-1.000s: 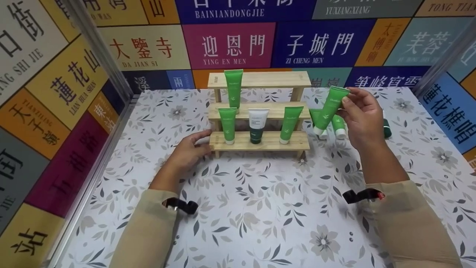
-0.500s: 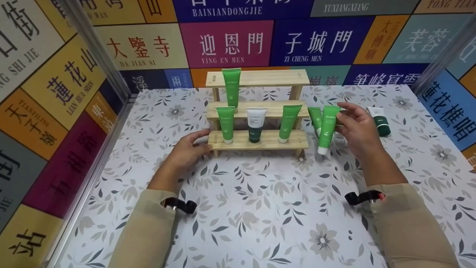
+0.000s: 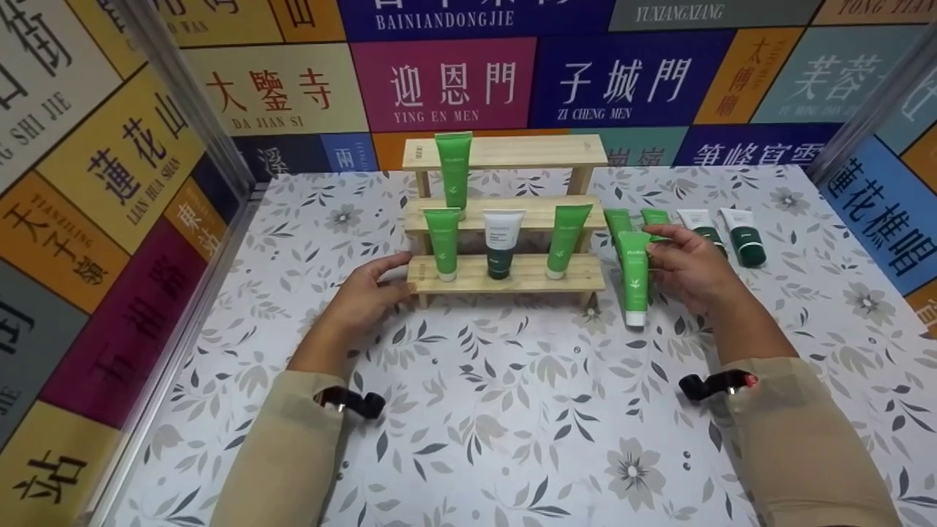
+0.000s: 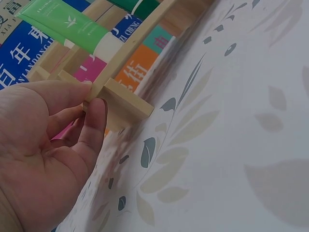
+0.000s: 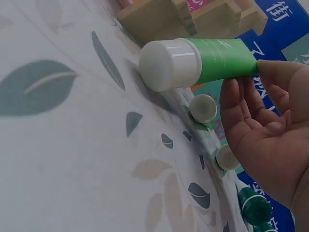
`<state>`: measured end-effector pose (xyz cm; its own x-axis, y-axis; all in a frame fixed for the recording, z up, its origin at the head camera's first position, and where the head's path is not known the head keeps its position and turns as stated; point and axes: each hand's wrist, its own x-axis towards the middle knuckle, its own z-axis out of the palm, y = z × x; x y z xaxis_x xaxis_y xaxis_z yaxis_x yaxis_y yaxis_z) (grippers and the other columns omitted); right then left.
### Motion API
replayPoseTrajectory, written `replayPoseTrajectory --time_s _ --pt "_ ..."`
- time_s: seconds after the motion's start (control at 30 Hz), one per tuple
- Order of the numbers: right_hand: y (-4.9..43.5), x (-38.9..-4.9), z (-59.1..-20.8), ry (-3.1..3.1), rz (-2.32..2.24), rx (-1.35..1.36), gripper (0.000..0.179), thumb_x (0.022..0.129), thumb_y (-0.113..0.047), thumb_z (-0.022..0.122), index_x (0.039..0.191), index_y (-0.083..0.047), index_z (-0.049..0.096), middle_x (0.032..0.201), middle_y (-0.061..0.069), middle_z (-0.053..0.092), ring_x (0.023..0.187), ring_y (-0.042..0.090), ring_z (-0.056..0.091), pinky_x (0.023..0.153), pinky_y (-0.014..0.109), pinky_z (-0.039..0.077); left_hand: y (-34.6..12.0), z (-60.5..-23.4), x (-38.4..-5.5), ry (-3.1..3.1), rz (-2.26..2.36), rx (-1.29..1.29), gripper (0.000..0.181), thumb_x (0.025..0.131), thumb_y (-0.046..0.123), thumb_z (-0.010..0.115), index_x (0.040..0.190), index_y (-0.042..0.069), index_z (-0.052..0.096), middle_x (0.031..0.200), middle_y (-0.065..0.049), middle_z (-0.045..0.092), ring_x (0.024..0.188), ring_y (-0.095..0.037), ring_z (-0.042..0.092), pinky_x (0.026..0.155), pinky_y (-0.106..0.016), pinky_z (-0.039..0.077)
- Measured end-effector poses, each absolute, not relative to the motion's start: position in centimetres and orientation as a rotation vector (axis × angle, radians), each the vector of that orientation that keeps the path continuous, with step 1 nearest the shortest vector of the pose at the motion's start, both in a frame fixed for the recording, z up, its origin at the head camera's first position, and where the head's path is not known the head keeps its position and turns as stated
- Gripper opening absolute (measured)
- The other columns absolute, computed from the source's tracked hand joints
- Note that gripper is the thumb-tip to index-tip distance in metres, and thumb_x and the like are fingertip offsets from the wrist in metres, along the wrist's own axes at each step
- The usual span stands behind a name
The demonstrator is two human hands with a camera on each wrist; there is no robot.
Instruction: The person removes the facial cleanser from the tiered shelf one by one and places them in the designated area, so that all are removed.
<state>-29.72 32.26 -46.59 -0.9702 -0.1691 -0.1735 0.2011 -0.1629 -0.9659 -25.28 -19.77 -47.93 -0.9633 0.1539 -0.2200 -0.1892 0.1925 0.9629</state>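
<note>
A small three-step wooden display rack (image 3: 527, 274) stands on the table. My left hand (image 3: 364, 298) pinches the left end of its lowest step between thumb and fingers; the left wrist view shows the step's end (image 4: 128, 99) there. My right hand (image 3: 695, 271) holds a green squeeze tube (image 3: 635, 278) by its flat end, white cap pointing down and toward me, just right of the rack. On the lowest step stand a green tube (image 3: 443, 245), a white and dark green tube (image 3: 500, 245) and another green tube (image 3: 567, 241). One more green tube (image 3: 454, 172) stands on the middle step.
Behind and beside my right hand lie two green tubes, one of them (image 3: 655, 217) partly hidden, and two white and dark green tubes (image 3: 743, 238). A flower-patterned cloth (image 3: 468, 424) covers the table. Panels with printed signs (image 3: 461, 84) rise at the back and sides.
My right hand has lowered the green tube and brought it left and toward me, turning it nearly straight. The tubes lying behind show more now. My left hand stays on the rack.
</note>
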Motion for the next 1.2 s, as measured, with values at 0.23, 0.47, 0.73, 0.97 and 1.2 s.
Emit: replayPoseTrajectory --time_s 0.23,0.47,0.73,0.97,1.2 --pt "32.5 -29.9 -47.1 1.889 -2.130 0.049 0.038 0.100 -0.012 0.076 0.136 -0.012 0.067 0.101 -0.003 0.072 0.081 0.014 0.074 0.074 0.027 0.064 -19.7 -48.0 -25.3 2.141 1.890 -0.049 0.065 0.099 0.009 0.072 0.160 0.020 0.051 0.153 -0.010 0.062 0.111 -0.018 0.070 0.086 -0.029 0.057" --pt "32.7 -30.2 -47.5 1.981 -1.957 0.124 0.061 0.099 -0.018 0.078 0.153 -0.006 0.053 0.104 -0.004 0.074 0.085 0.012 0.075 0.079 0.025 0.064 -19.7 -47.9 -25.3 2.179 1.879 -0.027 0.063 0.100 0.010 0.071 0.159 0.019 0.053 0.159 -0.007 0.055 0.105 -0.019 0.071 0.082 -0.030 0.058" --pt "32.6 -30.1 -47.9 1.975 -1.848 0.187 0.060 0.095 -0.020 0.083 0.149 -0.009 0.058 0.107 -0.006 0.076 0.087 0.010 0.075 0.081 0.023 0.064 -19.7 -47.7 -25.3 2.205 1.847 -0.038 0.063 0.099 0.012 0.073 0.159 0.020 0.053 0.159 -0.007 0.055 0.106 -0.024 0.070 0.080 -0.030 0.057" --pt "32.3 -30.0 -47.8 2.053 -1.759 0.160 0.060 0.099 -0.023 0.079 0.152 -0.007 0.054 0.109 -0.009 0.072 0.090 0.008 0.075 0.084 0.024 0.064 -19.7 -47.9 -25.3 2.180 1.871 -0.043 0.064 0.099 0.010 0.073 0.159 0.019 0.052 0.153 -0.010 0.061 0.109 -0.023 0.071 0.081 -0.030 0.058" --pt "32.2 -29.9 -47.6 2.127 -1.695 0.157 0.055 0.101 -0.022 0.076 0.150 -0.007 0.055 0.107 -0.008 0.068 0.086 0.006 0.073 0.082 0.023 0.064 -19.7 -48.0 -25.3 2.176 1.869 -0.042 0.065 0.098 0.011 0.073 0.159 0.019 0.052 0.155 -0.007 0.060 0.124 -0.022 0.068 0.092 -0.031 0.057"
